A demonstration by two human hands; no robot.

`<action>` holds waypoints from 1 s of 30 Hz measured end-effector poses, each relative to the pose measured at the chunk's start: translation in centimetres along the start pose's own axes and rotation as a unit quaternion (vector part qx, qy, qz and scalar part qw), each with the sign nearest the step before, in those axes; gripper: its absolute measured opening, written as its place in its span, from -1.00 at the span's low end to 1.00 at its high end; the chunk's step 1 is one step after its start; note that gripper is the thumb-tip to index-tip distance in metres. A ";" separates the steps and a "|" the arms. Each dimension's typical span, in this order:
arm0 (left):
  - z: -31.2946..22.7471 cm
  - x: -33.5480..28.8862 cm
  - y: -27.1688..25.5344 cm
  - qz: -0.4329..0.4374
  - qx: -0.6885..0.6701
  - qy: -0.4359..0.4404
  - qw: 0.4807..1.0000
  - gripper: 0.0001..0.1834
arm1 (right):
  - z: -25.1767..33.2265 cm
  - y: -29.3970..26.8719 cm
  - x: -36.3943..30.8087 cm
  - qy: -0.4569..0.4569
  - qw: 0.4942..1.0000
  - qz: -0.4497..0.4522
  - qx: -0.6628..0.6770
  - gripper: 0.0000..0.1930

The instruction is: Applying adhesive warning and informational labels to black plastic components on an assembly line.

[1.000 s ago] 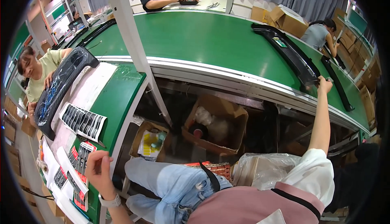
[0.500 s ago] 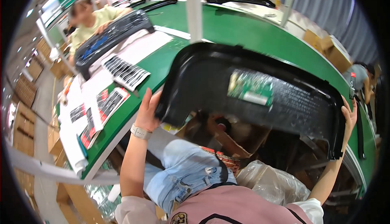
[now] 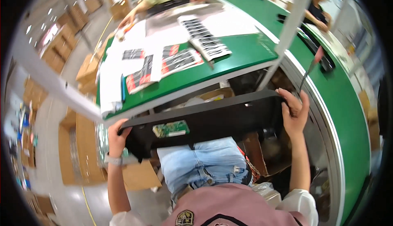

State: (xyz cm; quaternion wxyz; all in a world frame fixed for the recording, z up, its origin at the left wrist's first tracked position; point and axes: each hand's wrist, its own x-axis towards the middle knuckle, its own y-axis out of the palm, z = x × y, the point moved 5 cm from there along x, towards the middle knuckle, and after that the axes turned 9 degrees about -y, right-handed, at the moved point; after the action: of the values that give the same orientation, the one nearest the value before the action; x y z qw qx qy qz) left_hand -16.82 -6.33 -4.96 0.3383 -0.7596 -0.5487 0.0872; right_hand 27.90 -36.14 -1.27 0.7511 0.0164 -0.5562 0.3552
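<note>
A long black plastic panel point(image 3: 221, 117) with bent-down ends stretches across my lap, tilted so that its right end is higher. A small green-and-white patch point(image 3: 171, 129), which looks like a label or a circuit board, is on its face, left of the middle. My left hand point(image 3: 118, 138) grips the panel's left end, with a pale watch on the wrist. At the other end, my right hand point(image 3: 294, 113) holds the upper right corner, its fingers partly curled against the edge. The panel hangs in the air just short of the green bench's point(image 3: 237, 64) edge.
Red, black and white printed sheets point(image 3: 180, 60) and a striped strip point(image 3: 202, 37) lie on the bench. Across it, a person works at another black panel point(image 3: 172, 4). A white post point(image 3: 292, 17) rises beyond the bench's right corner. Cardboard boxes point(image 3: 88, 152) stand at the left.
My view has swung left toward the bench with the sheets. The panel has come down over my lap and tipped, so it looks narrower. Both hands still hold its ends.
</note>
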 end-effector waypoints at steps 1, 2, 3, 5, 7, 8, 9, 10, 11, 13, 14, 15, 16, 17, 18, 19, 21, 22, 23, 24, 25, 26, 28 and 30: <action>1.2 -0.6 0.7 0.011 -0.068 0.003 0.998 -0.68 | -1.9 1.3 -0.6 0.019 1.000 -0.007 0.014 -0.25; 0.7 -1.8 1.4 -0.042 -0.021 0.036 0.998 -0.64 | -3.2 2.2 -0.9 0.055 0.998 -0.012 0.029 -0.22; 0.4 -2.7 2.1 -0.052 -0.015 0.049 0.997 -0.60 | -4.1 3.3 -1.5 0.094 0.994 -0.016 0.047 -0.18; 0.2 -4.7 4.2 -0.079 -0.032 0.056 0.995 -0.60 | -3.9 4.9 -2.2 0.115 0.990 0.083 0.023 -0.12; 1.4 -6.3 6.0 -0.097 -0.022 0.067 0.993 -0.61 | -2.0 6.1 -2.1 0.116 0.976 0.181 0.048 -0.12; 1.6 -6.8 6.5 -0.100 -0.042 0.046 0.993 -0.64 | -0.9 6.6 -1.8 0.139 0.968 0.202 0.046 -0.23; 2.4 -7.2 6.8 -0.082 -0.056 0.044 0.994 -0.58 | 0.3 7.4 -1.2 0.163 0.961 0.222 0.037 -0.33; 2.5 -7.2 7.3 -0.048 -0.045 0.038 0.997 -0.51 | 1.6 8.4 -0.4 0.138 0.966 0.208 0.067 -0.46; 2.4 -7.2 7.7 -0.013 -0.035 0.034 0.999 -0.43 | 2.7 9.3 0.2 0.097 0.974 0.190 0.076 -0.56; 1.7 -7.1 7.7 0.009 -0.032 0.006 0.999 -0.37 | 4.1 11.8 1.0 0.072 0.970 0.183 0.142 -0.63; 1.1 -7.0 7.7 0.026 -0.027 -0.011 0.999 -0.29 | 4.8 13.4 1.7 0.102 0.960 0.189 0.182 -0.72; 0.1 -6.7 7.5 0.032 -0.030 -0.015 0.999 -0.29 | 5.3 14.9 2.1 0.139 0.948 0.169 0.232 -0.78; -1.2 -6.2 7.5 0.037 0.024 0.019 0.999 -0.26 | 5.1 16.4 2.4 0.153 0.939 0.197 0.236 -0.81; -2.1 -5.8 7.9 0.042 0.077 0.053 0.995 -0.21 | 4.8 17.7 2.6 0.166 0.930 0.223 0.240 -0.84; -2.6 -5.6 8.1 0.048 0.086 0.075 0.992 -0.22 | 4.9 18.8 3.1 0.172 0.928 0.226 0.240 -0.84; -2.8 -5.4 8.3 0.053 0.084 0.073 0.992 -0.22 | 4.7 20.1 3.0 0.235 0.898 0.230 0.292 -0.87; -3.4 -5.3 8.9 0.104 0.008 0.111 0.988 -0.33 | 4.6 21.4 2.6 0.302 0.859 0.233 0.341 -0.91; -2.8 -5.2 8.9 0.100 -0.050 0.070 0.991 -0.47 | 4.4 21.8 2.3 0.342 0.835 0.219 0.371 -0.93; -1.9 -5.0 9.1 0.056 -0.087 0.057 0.993 -0.65 | 4.2 22.1 1.9 0.382 0.808 0.204 0.399 -0.95; -0.3 -5.1 9.5 0.015 -0.099 0.029 0.995 -0.71 | 4.3 22.3 1.6 0.409 0.789 0.208 0.409 -0.95; 0.9 -4.9 9.7 -0.026 -0.112 0.003 0.993 -0.77 | 4.4 22.3 1.5 0.414 0.786 0.208 0.409 -0.95; 1.6 -4.7 10.0 -0.045 -0.097 -0.004 0.994 -0.81 | 4.6 22.3 1.6 0.400 0.792 0.203 0.414 -0.95; 1.2 -5.4 10.8 0.024 -0.123 -0.016 0.992 -0.77 | 4.7 22.0 1.1 0.371 0.804 0.221 0.410 -0.92; 1.0 -6.4 11.8 0.176 -0.066 0.059 0.980 -0.47 | 3.8 21.5 -0.2 0.399 0.806 0.186 0.397 -0.92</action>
State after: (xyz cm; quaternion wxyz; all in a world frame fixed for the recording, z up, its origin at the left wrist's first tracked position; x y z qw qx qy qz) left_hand -10.67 -13.65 -14.42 0.2981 -0.8690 -0.3896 0.0640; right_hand 12.86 -21.77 -7.91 0.7544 0.0666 -0.0108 0.6530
